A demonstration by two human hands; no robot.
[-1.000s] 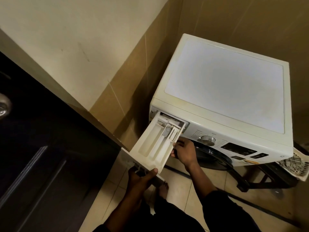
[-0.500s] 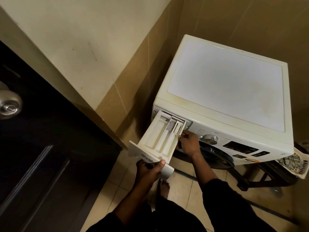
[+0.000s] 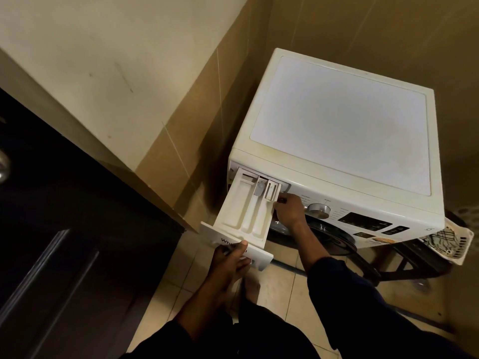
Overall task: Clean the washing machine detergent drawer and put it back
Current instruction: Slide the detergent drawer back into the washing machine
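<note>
Drawer work fills the head view: the white detergent drawer (image 3: 243,211) sticks out of its slot at the upper left corner of the washing machine (image 3: 337,125), with its back end inside the opening and its long body angled down toward the person. Three compartments lie open to the camera, the widest on the left and two narrow ones beside it. The left hand (image 3: 230,263) grasps the drawer's front panel, thumb pressed on top across the printed brand lettering and fingers curled underneath. The right hand (image 3: 289,209) is up at the slot, its bent fingers clasped on the drawer's right wall just beside the machine's front. A silver dial (image 3: 319,210) sits right next to that hand on the control panel, with a dark display further right. Below the panel the round door of the machine is partly hidden by the right forearm. A dark door (image 3: 51,229) stands on the left, a white laundry basket (image 3: 451,242) at the far right, and a bare foot (image 3: 251,283) rests on the tiled floor (image 3: 280,288).
</note>
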